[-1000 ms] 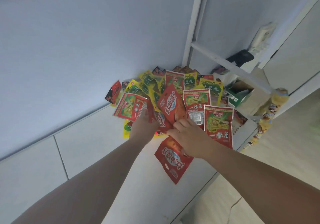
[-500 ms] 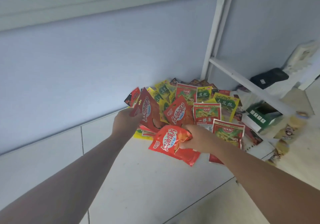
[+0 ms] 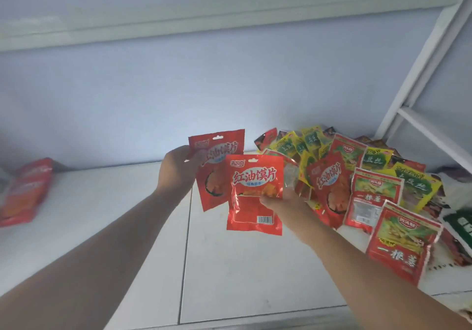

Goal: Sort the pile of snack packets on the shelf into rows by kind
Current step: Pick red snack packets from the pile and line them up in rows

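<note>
Red glossy foil: you hold two flat rectangular pouches of one kind up off the smooth white shelf (image 3: 122,227). Your L hand (image 3: 176,170) pinches the rear red packet (image 3: 217,176) at its top-left corner. Your R hand (image 3: 283,199) grips the front red packet (image 3: 255,189) at its lower right edge, fingers curled behind. Front overlaps rear. The pile (image 3: 370,176) of crinkly red, yellow & green packets lies fanned at R, beside the white frame post (image 3: 421,74). Other red packs (image 3: 25,191) lie at far L, blurred.
</note>
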Demonstrator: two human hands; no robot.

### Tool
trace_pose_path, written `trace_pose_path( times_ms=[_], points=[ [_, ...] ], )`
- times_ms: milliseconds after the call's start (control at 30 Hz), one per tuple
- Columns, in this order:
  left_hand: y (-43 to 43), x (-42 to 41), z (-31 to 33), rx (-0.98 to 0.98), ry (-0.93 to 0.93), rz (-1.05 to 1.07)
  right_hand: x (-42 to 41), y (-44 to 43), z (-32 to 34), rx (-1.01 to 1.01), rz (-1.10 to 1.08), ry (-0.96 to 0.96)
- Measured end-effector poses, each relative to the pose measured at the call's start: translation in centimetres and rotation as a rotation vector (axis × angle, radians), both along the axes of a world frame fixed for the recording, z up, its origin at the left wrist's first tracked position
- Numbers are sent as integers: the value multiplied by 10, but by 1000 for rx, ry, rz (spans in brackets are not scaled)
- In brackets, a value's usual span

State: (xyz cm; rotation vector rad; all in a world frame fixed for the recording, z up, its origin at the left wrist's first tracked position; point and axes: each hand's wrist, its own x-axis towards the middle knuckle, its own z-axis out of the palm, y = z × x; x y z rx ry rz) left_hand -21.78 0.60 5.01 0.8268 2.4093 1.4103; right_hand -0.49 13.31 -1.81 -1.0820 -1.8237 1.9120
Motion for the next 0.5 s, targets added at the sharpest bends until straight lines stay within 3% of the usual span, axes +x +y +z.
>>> trace_pose_path(
  times_ms=[500],
  points=[
    [-242, -160, -10, 27, -183, 247, -202, -197, -11, -1, 232, -35]
  ],
)
